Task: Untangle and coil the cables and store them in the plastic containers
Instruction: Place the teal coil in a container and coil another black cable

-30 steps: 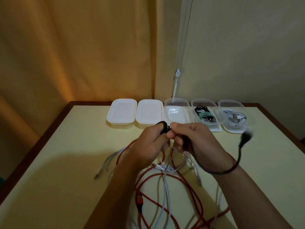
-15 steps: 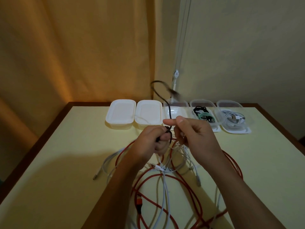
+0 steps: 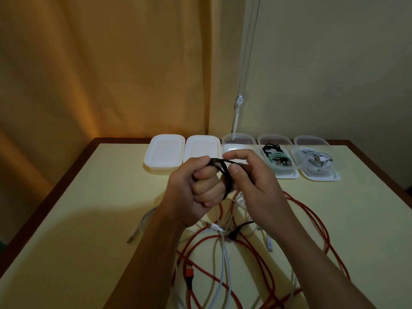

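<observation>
Above the worktop (image 3: 84,219), a black cable (image 3: 225,175) is held coiled between both hands: the left hand (image 3: 196,192) is curled tight round the loops, and the right hand (image 3: 252,181) pinches them with thumb and forefinger. Under the hands, red cables (image 3: 312,219) and white cables (image 3: 225,264) are left tangled. Beyond the hands, five containers (image 3: 165,152) are lined up, the two rightmost loaded with cables.

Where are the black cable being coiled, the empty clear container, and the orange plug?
black cable (image 3: 225,175), head view, on the coiled loops between the hands.
empty clear container (image 3: 238,139), head view, on its far rim.
orange plug (image 3: 189,270), head view, on the plug body lying on the table.
</observation>
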`<move>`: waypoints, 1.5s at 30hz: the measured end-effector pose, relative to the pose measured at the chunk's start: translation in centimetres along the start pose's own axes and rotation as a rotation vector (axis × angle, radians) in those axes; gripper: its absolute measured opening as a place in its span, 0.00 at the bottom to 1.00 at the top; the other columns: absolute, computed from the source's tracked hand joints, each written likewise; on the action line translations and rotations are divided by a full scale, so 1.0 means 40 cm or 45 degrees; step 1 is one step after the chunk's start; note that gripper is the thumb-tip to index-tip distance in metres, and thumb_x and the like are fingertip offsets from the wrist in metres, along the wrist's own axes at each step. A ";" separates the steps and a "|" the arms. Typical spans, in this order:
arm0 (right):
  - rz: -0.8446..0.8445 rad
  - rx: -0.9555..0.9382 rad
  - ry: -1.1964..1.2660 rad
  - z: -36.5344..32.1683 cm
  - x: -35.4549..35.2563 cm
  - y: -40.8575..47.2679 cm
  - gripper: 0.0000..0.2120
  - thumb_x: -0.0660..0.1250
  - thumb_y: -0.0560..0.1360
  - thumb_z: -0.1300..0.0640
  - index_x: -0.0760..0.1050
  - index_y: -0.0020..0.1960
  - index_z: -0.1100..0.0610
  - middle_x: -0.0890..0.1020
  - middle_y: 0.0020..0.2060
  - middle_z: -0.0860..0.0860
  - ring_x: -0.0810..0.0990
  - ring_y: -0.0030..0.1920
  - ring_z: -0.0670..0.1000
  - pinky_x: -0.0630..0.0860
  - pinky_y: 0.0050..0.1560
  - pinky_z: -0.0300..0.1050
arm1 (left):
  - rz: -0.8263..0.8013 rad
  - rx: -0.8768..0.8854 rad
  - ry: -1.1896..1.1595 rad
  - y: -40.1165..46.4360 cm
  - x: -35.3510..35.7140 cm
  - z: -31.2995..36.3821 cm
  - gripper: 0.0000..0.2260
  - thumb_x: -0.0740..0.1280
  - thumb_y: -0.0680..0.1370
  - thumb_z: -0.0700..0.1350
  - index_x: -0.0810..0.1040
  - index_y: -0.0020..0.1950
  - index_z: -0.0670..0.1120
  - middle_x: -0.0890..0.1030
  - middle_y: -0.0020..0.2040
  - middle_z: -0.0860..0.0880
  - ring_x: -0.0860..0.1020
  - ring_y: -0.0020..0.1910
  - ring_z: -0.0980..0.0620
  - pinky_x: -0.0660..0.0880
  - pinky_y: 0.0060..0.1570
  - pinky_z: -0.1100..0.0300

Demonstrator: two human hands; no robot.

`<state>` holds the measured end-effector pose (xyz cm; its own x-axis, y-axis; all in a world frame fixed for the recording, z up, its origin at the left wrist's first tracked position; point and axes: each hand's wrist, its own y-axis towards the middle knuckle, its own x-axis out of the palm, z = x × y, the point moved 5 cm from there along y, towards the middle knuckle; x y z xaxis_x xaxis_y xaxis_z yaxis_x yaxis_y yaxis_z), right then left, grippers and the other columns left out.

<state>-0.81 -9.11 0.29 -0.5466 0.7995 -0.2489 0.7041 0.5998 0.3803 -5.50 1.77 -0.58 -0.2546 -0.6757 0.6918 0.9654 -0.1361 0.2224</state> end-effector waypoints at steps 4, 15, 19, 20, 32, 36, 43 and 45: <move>-0.079 -0.008 -0.043 0.001 0.018 -0.005 0.12 0.58 0.82 0.44 0.77 0.47 0.47 0.76 0.33 0.46 0.74 0.33 0.47 0.73 0.33 0.45 | 0.165 0.003 -0.001 0.010 0.001 -0.006 0.18 0.58 0.76 0.48 0.68 0.25 0.51 0.54 0.19 0.54 0.53 0.19 0.54 0.61 0.20 0.64; 0.256 -0.015 -0.538 0.042 -0.031 0.004 0.14 0.62 0.83 0.49 0.83 0.45 0.53 0.81 0.31 0.47 0.80 0.32 0.47 0.76 0.35 0.51 | 0.560 0.067 0.888 0.013 -0.033 -0.003 0.17 0.55 0.85 0.50 0.71 0.39 0.43 0.71 0.30 0.49 0.71 0.35 0.51 0.71 0.44 0.56; 0.347 0.018 -0.561 0.043 -0.040 0.003 0.12 0.63 0.82 0.53 0.83 0.45 0.54 0.80 0.32 0.46 0.78 0.35 0.46 0.72 0.34 0.40 | 0.579 0.160 1.046 0.019 -0.027 -0.009 0.14 0.56 0.84 0.49 0.76 0.45 0.44 0.76 0.33 0.50 0.75 0.37 0.53 0.74 0.44 0.57; 0.376 0.034 -0.551 0.044 -0.045 0.003 0.12 0.63 0.83 0.54 0.83 0.45 0.54 0.80 0.32 0.46 0.78 0.37 0.45 0.71 0.34 0.37 | 0.555 0.146 0.986 0.020 -0.024 -0.014 0.14 0.56 0.84 0.48 0.77 0.47 0.43 0.77 0.34 0.50 0.76 0.38 0.53 0.75 0.44 0.58; 0.278 0.257 -0.528 0.072 -0.047 0.008 0.18 0.59 0.83 0.48 0.82 0.43 0.55 0.81 0.33 0.50 0.79 0.36 0.49 0.74 0.40 0.51 | 0.622 0.127 1.255 0.023 -0.025 -0.025 0.14 0.52 0.86 0.41 0.73 0.45 0.43 0.71 0.31 0.53 0.69 0.29 0.58 0.68 0.34 0.68; 0.200 0.234 -0.482 0.069 -0.048 0.013 0.11 0.61 0.83 0.48 0.82 0.53 0.49 0.83 0.39 0.46 0.79 0.41 0.44 0.76 0.43 0.46 | 0.656 0.111 1.403 0.018 -0.035 -0.024 0.15 0.51 0.86 0.44 0.70 0.43 0.46 0.67 0.31 0.54 0.66 0.31 0.54 0.66 0.36 0.60; 0.146 0.124 -0.370 0.052 -0.044 0.010 0.13 0.57 0.85 0.51 0.81 0.55 0.50 0.82 0.41 0.46 0.80 0.43 0.44 0.74 0.42 0.41 | 0.625 0.077 1.395 0.022 -0.040 -0.031 0.15 0.51 0.86 0.44 0.69 0.43 0.45 0.66 0.31 0.55 0.63 0.26 0.61 0.62 0.29 0.68; 0.142 0.149 -0.400 0.059 -0.038 0.011 0.15 0.57 0.85 0.53 0.83 0.56 0.49 0.80 0.38 0.43 0.78 0.41 0.40 0.69 0.39 0.36 | 0.663 0.111 1.405 0.023 -0.045 -0.030 0.15 0.51 0.86 0.44 0.69 0.42 0.46 0.66 0.30 0.55 0.63 0.26 0.60 0.62 0.29 0.67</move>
<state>1.42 -9.99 -1.26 -0.3104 0.8204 -0.4802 0.8086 0.4934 0.3204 -4.08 1.97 -2.43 0.3866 -0.8924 -0.2326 0.9198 0.3547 0.1678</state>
